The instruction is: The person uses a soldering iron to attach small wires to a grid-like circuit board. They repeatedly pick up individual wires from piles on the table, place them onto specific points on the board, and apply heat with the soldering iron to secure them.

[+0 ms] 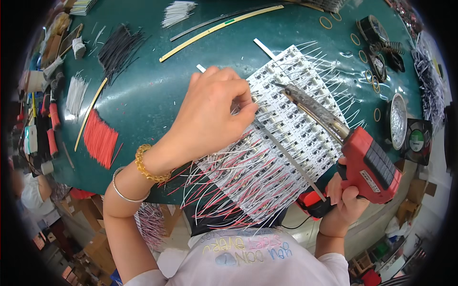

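Observation:
My right hand [348, 198] grips a red soldering gun [369, 167]. Its long, grimy metal barrel reaches up and left over a white panel of small circuit boards [305, 102], with the tip near the panel's upper part. Above the panel's left side is my left hand [212, 112], its thumb and fingers pinched together; what is between them is too small to make out. Beneath those fingertips starts a thin grey metal strip [291, 157], lying diagonally across the panel toward my right hand. Red and white wires [229, 176] stick out along the panel's near left side, and white wires along its right.
Bundles of red wires [100, 138], black wires [121, 50] and white wires [177, 13] lie on the green table [143, 90]. A yellow strip [219, 32] lies at the back. At the right stand a solder reel [372, 29], a coiled iron stand [389, 46], a metal bowl [397, 121] and a fan [419, 140].

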Tool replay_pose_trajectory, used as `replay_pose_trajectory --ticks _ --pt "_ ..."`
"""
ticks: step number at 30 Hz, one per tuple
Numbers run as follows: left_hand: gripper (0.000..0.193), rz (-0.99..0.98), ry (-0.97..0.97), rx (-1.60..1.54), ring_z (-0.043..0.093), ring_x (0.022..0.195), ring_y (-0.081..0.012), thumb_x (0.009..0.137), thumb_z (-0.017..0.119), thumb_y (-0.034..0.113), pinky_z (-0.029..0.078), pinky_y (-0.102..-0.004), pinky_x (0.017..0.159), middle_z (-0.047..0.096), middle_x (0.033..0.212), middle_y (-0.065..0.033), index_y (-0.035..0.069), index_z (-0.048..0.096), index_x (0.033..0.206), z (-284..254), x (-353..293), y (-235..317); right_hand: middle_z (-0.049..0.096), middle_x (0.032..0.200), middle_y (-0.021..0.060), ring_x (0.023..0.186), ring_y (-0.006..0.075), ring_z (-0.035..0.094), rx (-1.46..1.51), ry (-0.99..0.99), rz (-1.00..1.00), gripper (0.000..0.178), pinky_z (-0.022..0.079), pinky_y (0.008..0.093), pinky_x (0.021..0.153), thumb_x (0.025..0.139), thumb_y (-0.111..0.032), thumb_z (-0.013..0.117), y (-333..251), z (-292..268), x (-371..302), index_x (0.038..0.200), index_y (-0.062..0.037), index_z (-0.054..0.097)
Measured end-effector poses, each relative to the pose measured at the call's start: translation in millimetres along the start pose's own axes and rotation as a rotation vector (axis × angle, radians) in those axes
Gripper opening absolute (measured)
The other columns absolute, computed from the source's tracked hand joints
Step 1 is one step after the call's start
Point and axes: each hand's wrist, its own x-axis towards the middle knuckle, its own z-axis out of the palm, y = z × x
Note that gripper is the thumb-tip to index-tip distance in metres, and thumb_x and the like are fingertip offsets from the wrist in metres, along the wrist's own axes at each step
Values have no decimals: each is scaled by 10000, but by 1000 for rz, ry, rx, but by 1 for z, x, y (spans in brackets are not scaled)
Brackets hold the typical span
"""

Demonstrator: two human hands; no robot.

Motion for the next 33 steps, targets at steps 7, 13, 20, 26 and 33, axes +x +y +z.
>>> replay_pose_trajectory --ticks 7,13,20,26,33 --pt "156 -14 -4 -12 473 751 -230 725 663 109 331 -340 746 529 743 -59 43 541 655 1 1 0 435 463 5 351 80 390 -4 -47 32 619 347 215 382 839 -427 599 2 1 4 1049 133 438" --pt "157 -34 8 -16 475 751 -230 720 666 105 336 -345 735 532 747 -57 39 542 651 3 1 0 431 461 10 349 85 389 -44 -87 42 599 338 212 376 838 -405 608 3 0 5 1059 124 438" --pt "159 -37 29 -10 475 750 -225 722 667 117 330 -344 716 533 737 -54 43 546 650 4 0 2 422 470 6 351 86 382 -32 -18 16 664 334 218 374 841 -406 601 7 -5 0 1129 154 391" --pt "162 -34 30 28 465 730 -219 731 655 139 326 -344 701 531 719 -55 44 552 650 5 -2 1 419 475 13 362 88 383 52 -92 6 697 334 225 387 849 -418 580 0 -3 -1 1165 162 355" --pt "160 -24 32 28 483 736 -229 726 643 157 347 -352 719 549 727 -67 40 567 648 6 -2 -6 436 505 22 397 99 410 29 -22 -84 516 385 242 440 886 -231 559 -2 -5 -14 1192 142 377"
